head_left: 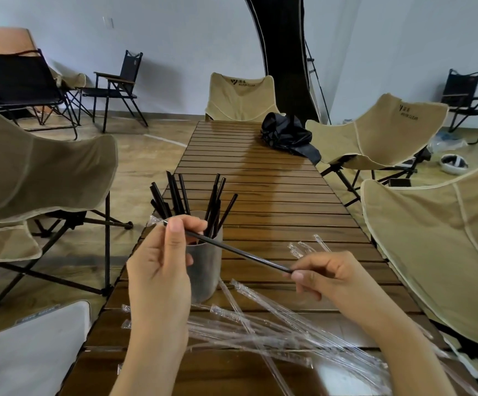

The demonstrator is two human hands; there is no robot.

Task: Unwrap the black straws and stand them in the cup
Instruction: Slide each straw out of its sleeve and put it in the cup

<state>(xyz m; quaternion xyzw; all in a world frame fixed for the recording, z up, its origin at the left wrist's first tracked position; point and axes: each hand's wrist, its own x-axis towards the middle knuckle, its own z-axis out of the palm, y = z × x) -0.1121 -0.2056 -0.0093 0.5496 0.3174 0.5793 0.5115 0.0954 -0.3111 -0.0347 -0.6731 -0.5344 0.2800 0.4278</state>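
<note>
Left hand (160,270) pinching the held straw (240,254) at its wrapper end, right hand (326,278) pinching the far tip. The straw slants across the cup (206,277), 10 to 4 o'clock. Risk: if I yank the clear sleeve, my knuckles could clip the cup and tip it. Count: one straw held, roughly nine standing straws (174,191), one cup. Loose wrappers (274,332) at 6 o'clock, maybe a dozen, too tangled to count.

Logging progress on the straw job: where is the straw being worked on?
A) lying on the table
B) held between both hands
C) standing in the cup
B: the left hand and right hand each pinch one end of the black straw, in front of the cup.
</note>
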